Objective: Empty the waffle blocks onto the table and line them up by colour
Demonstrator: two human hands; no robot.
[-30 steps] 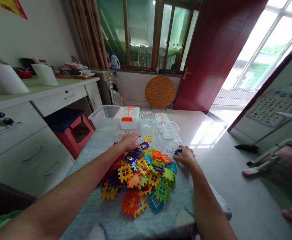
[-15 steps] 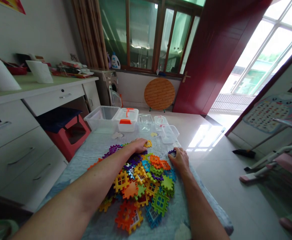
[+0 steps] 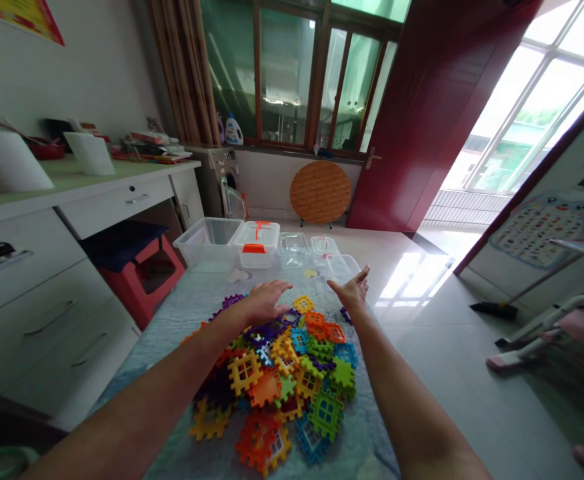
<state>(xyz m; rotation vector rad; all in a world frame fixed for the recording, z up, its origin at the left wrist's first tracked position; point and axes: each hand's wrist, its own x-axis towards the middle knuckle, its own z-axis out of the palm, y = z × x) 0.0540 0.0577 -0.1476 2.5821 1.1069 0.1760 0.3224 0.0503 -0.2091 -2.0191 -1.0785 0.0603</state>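
A heap of colourful square interlocking plastic tiles (image 3: 282,373) lies on a table under a pale blue cloth (image 3: 182,307). My left hand (image 3: 265,300) hovers over the far end of the heap with fingers stretched out flat, holding nothing. My right hand (image 3: 352,288) is lifted off the cloth beyond the heap's right side, palm turned inward, fingers spread and empty. A yellow tile (image 3: 303,304) lies between the two hands, and a purple tile (image 3: 345,313) shows just below the right wrist.
Clear plastic boxes stand at the table's far end: a large open tub (image 3: 207,240), a lidded box with an orange latch (image 3: 257,245), and smaller ones (image 3: 342,267). A white cabinet with drawers (image 3: 47,267) and a red stool (image 3: 142,263) are on the left. Tiled floor lies to the right.
Both hands have lifted off the tiles and opened. The right hand rose from the table's right edge and turned its palm inward; the left hand drew back slightly over the heap.
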